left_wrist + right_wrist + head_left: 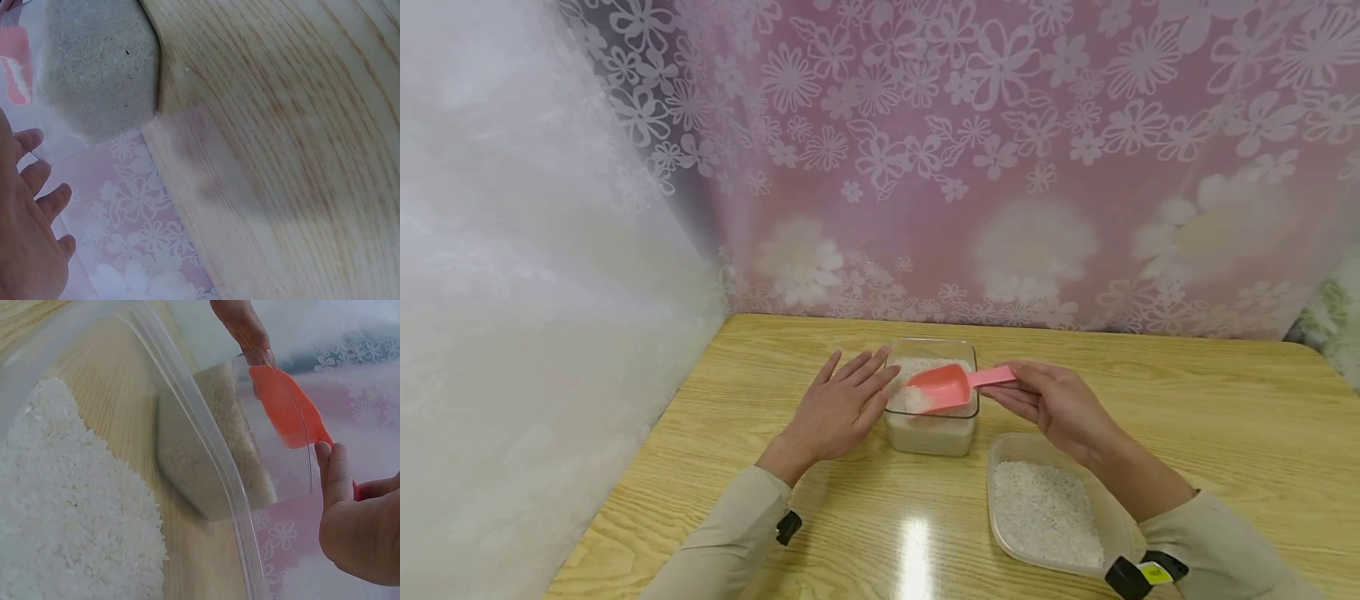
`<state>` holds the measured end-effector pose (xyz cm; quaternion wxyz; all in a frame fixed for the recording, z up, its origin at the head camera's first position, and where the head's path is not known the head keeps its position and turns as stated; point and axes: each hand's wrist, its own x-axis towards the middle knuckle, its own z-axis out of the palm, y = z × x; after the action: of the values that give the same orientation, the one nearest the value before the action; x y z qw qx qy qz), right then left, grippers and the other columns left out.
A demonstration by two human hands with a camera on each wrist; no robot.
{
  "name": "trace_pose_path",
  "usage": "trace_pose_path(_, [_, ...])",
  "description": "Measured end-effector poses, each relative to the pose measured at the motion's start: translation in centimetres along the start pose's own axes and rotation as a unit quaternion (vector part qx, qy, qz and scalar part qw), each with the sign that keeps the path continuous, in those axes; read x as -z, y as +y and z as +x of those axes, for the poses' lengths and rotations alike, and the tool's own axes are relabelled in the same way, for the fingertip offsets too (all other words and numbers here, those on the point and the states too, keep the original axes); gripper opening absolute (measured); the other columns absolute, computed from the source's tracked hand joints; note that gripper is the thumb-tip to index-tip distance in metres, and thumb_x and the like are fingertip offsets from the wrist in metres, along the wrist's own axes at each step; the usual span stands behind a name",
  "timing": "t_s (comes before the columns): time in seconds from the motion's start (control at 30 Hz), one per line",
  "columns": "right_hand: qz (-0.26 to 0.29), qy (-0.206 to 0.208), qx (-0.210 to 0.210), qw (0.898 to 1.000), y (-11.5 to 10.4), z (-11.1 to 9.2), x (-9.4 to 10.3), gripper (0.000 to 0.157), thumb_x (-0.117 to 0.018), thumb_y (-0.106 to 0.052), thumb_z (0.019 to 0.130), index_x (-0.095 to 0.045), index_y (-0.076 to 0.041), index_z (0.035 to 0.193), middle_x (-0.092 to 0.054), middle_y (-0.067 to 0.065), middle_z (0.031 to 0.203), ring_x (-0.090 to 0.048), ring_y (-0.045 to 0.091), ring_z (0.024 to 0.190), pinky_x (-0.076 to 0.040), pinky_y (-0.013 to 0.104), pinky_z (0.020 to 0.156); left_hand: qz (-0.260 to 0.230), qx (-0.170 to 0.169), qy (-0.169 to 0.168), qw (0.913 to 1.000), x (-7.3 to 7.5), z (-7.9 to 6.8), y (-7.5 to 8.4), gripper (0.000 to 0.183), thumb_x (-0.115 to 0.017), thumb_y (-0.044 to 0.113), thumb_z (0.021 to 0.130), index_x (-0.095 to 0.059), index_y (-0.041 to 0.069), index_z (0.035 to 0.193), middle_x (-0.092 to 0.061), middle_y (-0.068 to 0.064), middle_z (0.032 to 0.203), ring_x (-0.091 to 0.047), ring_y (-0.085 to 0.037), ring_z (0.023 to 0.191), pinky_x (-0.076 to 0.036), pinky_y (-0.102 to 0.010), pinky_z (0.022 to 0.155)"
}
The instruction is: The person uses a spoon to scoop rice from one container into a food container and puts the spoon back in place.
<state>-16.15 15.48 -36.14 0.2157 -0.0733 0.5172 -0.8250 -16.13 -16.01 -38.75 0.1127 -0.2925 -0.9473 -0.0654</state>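
My right hand point(1060, 408) grips the handle of a pink scoop point(943, 388), which is tilted over a clear square container point(931, 435) of rice. Some white rice point(916, 400) lies at the scoop's lip. With fingers spread and straight, my left hand point(838, 408) touches the container's left rim. The left wrist view shows the container's rice-filled side point(103, 69) and the left fingers point(53, 203) beside its rim. In the right wrist view the scoop point(284, 406) is inside the rim, and the right hand point(359, 519) holds its handle.
A wider plastic tub point(1000, 533) holding white rice point(1048, 512) stands at the front right, below my right forearm. Both stand on a wood-grain table point(850, 533). A pink floral curtain point(925, 208) hangs behind the table, and a pale sheet point(550, 333) is at the left.
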Motion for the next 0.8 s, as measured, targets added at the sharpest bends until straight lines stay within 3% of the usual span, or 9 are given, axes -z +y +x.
trace_pose_path(0.2, [0.072,-0.003,-0.012,0.997,-0.3,-0.3,0.7,0.026,-0.045,-0.012,0.103,-0.060,0.005,0.115,-0.066,0.021,0.110,-0.064,0.027,0.103,-0.046,0.031,0.092,0.002,0.000,0.001,1.0000,0.2,0.0,0.0,0.050,-0.021,0.043,0.105,-0.041,0.026,0.147,-0.021,0.006,0.155,-0.024,-0.016,0.141,-0.007,-0.046,0.115])
trace_pose_path(0.47, [0.128,-0.005,-0.025,0.991,-0.7,-0.6,1.2,0.026,-0.047,-0.011,0.102,-0.067,0.002,0.112,-0.065,0.023,0.111,-0.063,0.028,0.106,-0.046,0.029,0.092,0.003,0.003,-0.004,1.0000,0.2,0.0,0.0,0.049,-0.022,0.043,0.105,-0.040,0.027,0.148,-0.019,0.008,0.156,-0.022,-0.015,0.141,-0.007,-0.045,0.115])
trace_pose_path(0.8, [0.163,-0.054,-0.016,0.985,-1.5,-1.9,2.4,0.033,-0.040,-0.011,0.104,-0.065,0.005,0.117,-0.064,0.023,0.113,-0.061,0.027,0.109,-0.046,0.028,0.092,0.003,0.001,-0.001,1.0000,0.1,0.1,0.0,0.050,-0.020,0.043,0.105,-0.041,0.026,0.147,-0.020,0.007,0.156,-0.024,-0.017,0.141,-0.007,-0.046,0.115])
